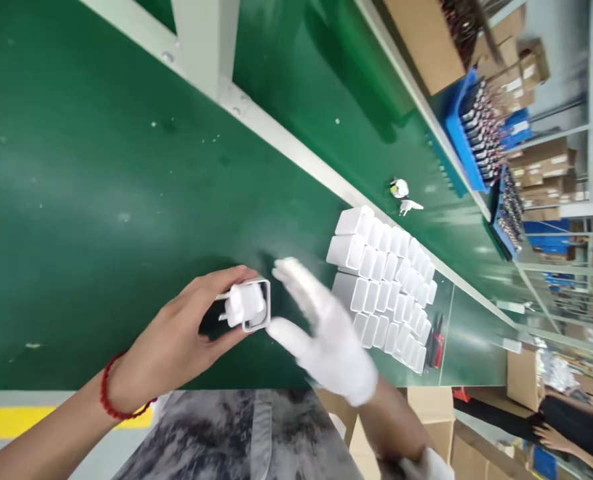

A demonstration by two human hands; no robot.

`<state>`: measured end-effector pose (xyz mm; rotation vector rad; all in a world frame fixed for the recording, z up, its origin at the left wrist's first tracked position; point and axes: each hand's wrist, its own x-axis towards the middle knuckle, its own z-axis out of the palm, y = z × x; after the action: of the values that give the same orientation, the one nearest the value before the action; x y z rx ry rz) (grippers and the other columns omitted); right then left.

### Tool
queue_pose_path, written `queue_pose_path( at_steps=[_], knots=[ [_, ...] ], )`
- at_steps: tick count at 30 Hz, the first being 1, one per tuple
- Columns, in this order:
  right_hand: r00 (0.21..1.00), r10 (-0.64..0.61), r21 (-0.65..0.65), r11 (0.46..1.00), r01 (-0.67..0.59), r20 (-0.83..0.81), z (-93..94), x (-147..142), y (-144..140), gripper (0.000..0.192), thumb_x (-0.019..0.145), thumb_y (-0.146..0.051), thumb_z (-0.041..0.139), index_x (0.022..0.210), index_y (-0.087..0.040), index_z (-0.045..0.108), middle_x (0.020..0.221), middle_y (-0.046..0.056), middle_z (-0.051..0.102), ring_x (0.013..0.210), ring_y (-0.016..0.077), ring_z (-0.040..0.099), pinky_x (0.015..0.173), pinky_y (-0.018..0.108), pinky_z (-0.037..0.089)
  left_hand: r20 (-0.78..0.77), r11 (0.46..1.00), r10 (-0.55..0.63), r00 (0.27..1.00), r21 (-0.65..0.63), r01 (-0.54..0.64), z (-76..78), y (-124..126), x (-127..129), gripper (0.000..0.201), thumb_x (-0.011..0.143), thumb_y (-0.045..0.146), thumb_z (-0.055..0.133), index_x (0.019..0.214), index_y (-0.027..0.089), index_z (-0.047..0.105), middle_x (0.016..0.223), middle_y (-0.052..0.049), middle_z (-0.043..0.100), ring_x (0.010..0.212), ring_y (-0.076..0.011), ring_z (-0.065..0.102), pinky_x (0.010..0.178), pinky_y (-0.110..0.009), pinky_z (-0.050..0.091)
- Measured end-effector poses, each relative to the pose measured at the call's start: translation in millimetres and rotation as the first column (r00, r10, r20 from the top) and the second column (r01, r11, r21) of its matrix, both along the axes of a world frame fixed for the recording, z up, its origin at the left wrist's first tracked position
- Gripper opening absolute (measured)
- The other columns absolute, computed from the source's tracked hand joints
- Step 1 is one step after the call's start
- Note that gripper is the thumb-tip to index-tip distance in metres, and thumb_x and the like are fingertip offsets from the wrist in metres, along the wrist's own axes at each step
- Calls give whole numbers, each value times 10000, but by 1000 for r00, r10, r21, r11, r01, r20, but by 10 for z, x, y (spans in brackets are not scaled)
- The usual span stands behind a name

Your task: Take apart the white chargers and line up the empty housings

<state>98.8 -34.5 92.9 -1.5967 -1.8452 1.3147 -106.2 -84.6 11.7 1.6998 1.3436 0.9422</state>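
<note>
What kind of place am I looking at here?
Most likely a factory packing or assembly line. A long green belt carries a stack of identical white sleeves, the left hand holds one with a white plug part in it, and blue bins and cardboard boxes stand behind.
</note>
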Motion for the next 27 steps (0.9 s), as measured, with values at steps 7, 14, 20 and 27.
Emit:
queue_pose_path(
  at_steps=[7,14,20,27],
  knots=[
    [666,-570,454,812,367,481,304,1356,1785,829,718,-475,710,1350,24,515,1334,321,547,1316,386,491,1060,473,349,5,1000,-27,1000,12,27,190,32,84,776,866,350,676,1499,301,230,1361,-136,521,1147,-294,608,765,-343,616],
    [603,-473,343,881,326,643,4,1660,2368,427,651,-395,751,876,-39,684,1199,369,604,1239,448,539,929,505,372,184,979,164,969,88,-183,345,183,130,375,883,249,652,1242,215,549,1051,-80,664,944,-188,650,775,-304,565],
    [694,-341,455,890,21,634,267,909,1925,370,738,-480,685,932,-168,644,918,86,707,934,220,666,797,374,425,293,952,298,908,-17,-307,352,180,23,240,823,243,709,1043,175,644,899,-49,642,702,-122,604,598,-240,500],
    [493,263,137,760,-635,829,-19,-471,1054,246,827,-291,597,1060,-210,594,960,71,679,799,227,638,689,329,482,340,918,383,859,-249,-310,383,77,-90,290,772,409,756,928,176,687,876,-38,620,696,-126,602,593,-230,529]
  ],
)
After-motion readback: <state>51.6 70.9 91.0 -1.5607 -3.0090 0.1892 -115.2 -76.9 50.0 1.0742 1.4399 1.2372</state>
